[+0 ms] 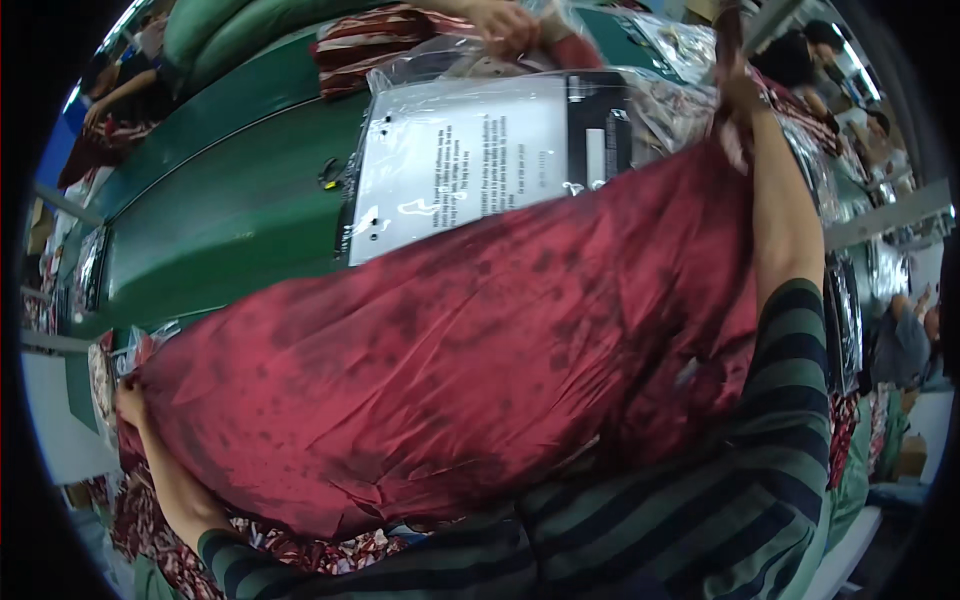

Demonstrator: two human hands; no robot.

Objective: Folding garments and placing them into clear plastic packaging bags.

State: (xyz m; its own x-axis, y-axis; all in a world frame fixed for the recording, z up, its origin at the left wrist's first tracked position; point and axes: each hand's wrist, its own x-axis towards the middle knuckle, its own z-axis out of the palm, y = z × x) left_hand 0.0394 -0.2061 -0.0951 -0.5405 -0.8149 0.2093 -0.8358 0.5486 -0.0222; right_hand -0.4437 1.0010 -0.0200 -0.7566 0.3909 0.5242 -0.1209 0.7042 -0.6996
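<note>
A large dark red, shiny cloth (450, 350) with darker blotches is stretched wide in front of me, with loose folds and creases across it. At the far left, my left hand (130, 402) is closed on one end of the cloth. My right hand (740, 105) is raised at the upper right and grips the opposite end, where the fabric bunches and rises past the hand. That hand is partly smeared, and its fingers are hard to make out. The cloth's near part hangs against my striped sleeves and body.
Beyond the cloth, clear plastic bags with a white and black printed panel (450, 150) lie on the green table (210, 230). A red-and-white striped bundle (370, 45) sits at the far side, near another person's hand (503, 25). Patterned fabric (360, 548) is heaped below. Other people work around.
</note>
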